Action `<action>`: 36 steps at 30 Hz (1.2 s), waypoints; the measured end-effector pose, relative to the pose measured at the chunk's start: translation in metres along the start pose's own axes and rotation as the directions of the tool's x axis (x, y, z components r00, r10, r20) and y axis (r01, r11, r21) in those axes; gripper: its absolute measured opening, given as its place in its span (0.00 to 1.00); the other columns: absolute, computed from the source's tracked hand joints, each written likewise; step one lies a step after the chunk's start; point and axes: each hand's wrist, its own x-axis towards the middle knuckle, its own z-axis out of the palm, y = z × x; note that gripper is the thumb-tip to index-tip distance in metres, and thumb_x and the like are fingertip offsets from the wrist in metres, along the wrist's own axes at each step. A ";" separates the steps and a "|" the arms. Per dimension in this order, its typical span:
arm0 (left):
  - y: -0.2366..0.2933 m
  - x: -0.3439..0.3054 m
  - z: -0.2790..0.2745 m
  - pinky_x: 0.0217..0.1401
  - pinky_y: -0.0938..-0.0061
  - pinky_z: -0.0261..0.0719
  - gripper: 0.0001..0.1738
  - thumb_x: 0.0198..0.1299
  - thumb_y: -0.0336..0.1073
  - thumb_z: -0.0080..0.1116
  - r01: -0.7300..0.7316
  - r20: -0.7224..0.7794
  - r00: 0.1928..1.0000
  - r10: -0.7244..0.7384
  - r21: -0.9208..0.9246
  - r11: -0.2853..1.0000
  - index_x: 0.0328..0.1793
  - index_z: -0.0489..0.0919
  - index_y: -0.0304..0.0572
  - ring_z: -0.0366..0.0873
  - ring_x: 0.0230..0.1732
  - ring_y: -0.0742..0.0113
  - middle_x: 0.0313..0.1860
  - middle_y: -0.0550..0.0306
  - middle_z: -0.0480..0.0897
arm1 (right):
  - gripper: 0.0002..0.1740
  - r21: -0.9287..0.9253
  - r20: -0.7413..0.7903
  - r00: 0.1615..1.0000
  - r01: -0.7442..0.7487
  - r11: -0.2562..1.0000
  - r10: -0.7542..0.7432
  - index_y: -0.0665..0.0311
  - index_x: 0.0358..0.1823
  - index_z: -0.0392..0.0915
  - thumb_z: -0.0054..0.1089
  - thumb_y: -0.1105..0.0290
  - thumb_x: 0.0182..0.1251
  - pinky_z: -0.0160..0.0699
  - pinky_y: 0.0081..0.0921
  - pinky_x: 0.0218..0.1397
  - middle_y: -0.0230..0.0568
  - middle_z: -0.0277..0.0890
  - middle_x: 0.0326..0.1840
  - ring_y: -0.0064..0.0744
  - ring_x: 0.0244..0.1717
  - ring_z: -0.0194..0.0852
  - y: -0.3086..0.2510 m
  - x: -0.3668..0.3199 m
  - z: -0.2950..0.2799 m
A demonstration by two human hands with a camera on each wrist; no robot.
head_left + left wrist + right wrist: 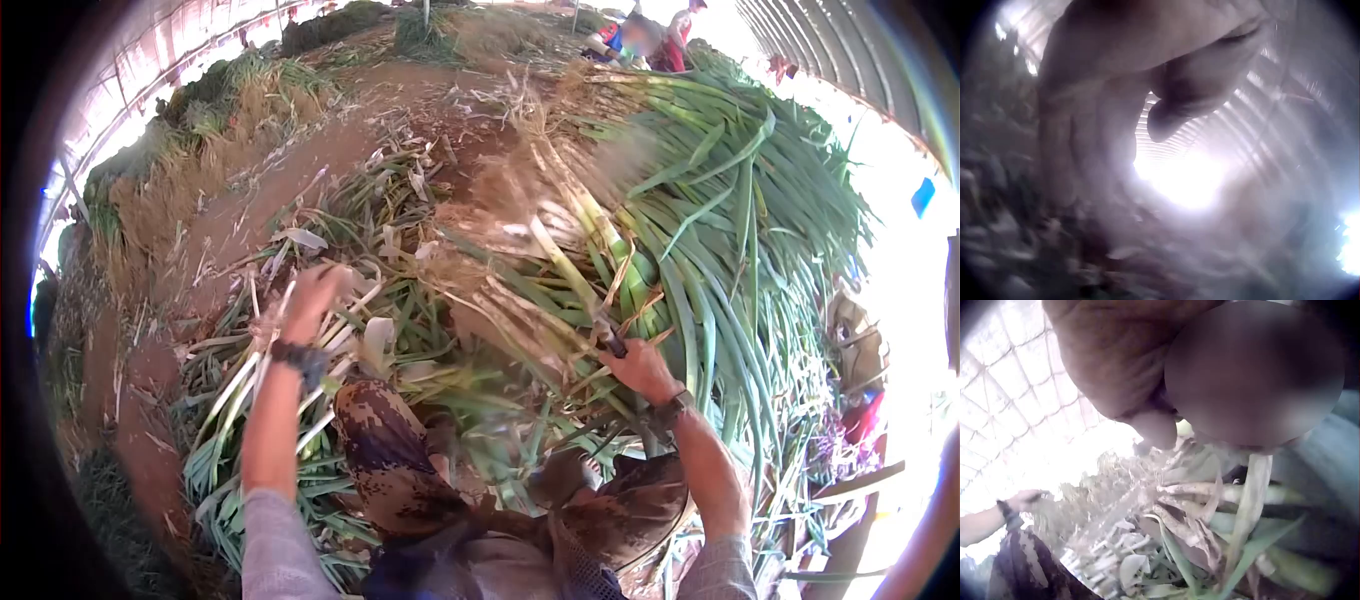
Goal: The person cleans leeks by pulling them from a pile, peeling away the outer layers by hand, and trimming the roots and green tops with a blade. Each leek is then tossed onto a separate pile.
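Note:
In the head view my right hand (645, 370) curls its fingers at the lower end of a thick leek-like green onion (565, 265), whose pale shaft points up and away. A dark piece shows beside the fingertips; I cannot tell what it is. The right wrist view has the curled hand (1122, 362) close up, with a bit of yellow-green between thumb and fingers and a dry pale leaf (1250, 506) hanging below. My left hand (315, 300), blurred, hovers over loose stripped leaves (395, 215). Its fingers extend downward in the left wrist view, with nothing visible in them.
A large heap of green onions (740, 200) lies to the right, roots toward the middle. Pale stalks (235, 385) lie beside my left forearm. More bundles (215, 110) line the far left across bare soil (270, 200). Another person (625, 40) crouches at the far end.

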 end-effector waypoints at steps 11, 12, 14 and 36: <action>0.022 0.021 0.320 0.41 0.72 0.80 0.15 0.65 0.39 0.58 0.325 0.497 0.867 0.031 -0.612 0.721 0.50 0.80 0.36 0.81 0.44 0.65 0.40 0.56 0.84 | 0.20 -0.623 0.141 0.985 0.012 0.782 0.098 0.62 0.33 0.84 0.57 0.51 0.58 0.78 0.47 0.46 0.56 0.82 0.32 0.59 0.38 0.82 -0.023 -0.002 -0.069; 0.025 0.014 0.324 0.40 0.73 0.78 0.14 0.65 0.38 0.58 0.401 0.521 0.853 0.019 -0.679 0.615 0.51 0.79 0.35 0.80 0.43 0.66 0.40 0.57 0.83 | 0.20 -0.590 0.099 0.990 -0.026 0.807 0.104 0.61 0.33 0.83 0.57 0.51 0.58 0.78 0.48 0.46 0.55 0.82 0.32 0.58 0.38 0.82 -0.021 -0.006 -0.074; 0.037 0.006 0.334 0.39 0.72 0.78 0.14 0.65 0.38 0.57 0.455 0.510 0.858 -0.058 -0.704 0.545 0.52 0.79 0.36 0.79 0.41 0.67 0.41 0.58 0.82 | 0.19 -0.560 0.071 0.990 -0.061 0.827 0.122 0.60 0.32 0.82 0.59 0.50 0.58 0.78 0.48 0.45 0.52 0.82 0.31 0.57 0.37 0.82 -0.009 -0.015 -0.078; -0.044 -0.026 0.322 0.50 0.57 0.82 0.18 0.66 0.42 0.56 0.684 0.720 0.665 0.197 -0.694 0.226 0.56 0.75 0.38 0.79 0.49 0.57 0.49 0.52 0.80 | 0.21 -0.488 0.161 0.986 0.109 0.866 -0.033 0.63 0.32 0.78 0.61 0.50 0.61 0.75 0.53 0.40 0.57 0.78 0.25 0.64 0.32 0.77 0.046 -0.112 -0.052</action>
